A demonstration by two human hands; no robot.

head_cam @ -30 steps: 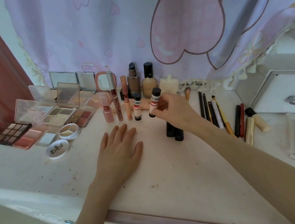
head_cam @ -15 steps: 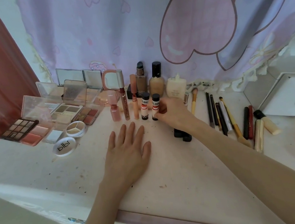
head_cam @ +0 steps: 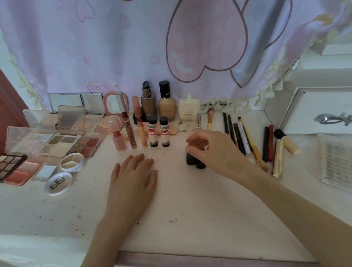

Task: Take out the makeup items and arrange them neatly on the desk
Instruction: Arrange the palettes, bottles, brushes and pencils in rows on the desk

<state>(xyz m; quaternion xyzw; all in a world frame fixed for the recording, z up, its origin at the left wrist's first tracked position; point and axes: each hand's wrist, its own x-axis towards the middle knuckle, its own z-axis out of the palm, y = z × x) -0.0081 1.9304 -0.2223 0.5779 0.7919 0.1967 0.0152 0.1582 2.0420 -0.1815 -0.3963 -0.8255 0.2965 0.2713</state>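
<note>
Two small white tubes with black caps (head_cam: 164, 131) stand upright side by side, closing a row with pink and brown lip tubes (head_cam: 129, 125). My right hand (head_cam: 213, 151) is to their right, with its curled fingers closing on the top of two short black tubes (head_cam: 194, 161) that stand on the desk (head_cam: 178, 199). My left hand (head_cam: 134, 176) lies flat on the desk, palm down, just in front of the row. It holds nothing.
Open eyeshadow and blush palettes (head_cam: 61, 145) fill the left side, with round compacts (head_cam: 58, 183) in front. Foundation bottles (head_cam: 165, 101) stand at the back by the curtain. Brushes and pencils (head_cam: 241, 136) lie in a row on the right, beside a white box (head_cam: 331, 109) and a lash tray (head_cam: 351, 162).
My right hand set the second white tube upright next to the first, let it go and moved right onto the black tubes. My left hand stayed flat.
</note>
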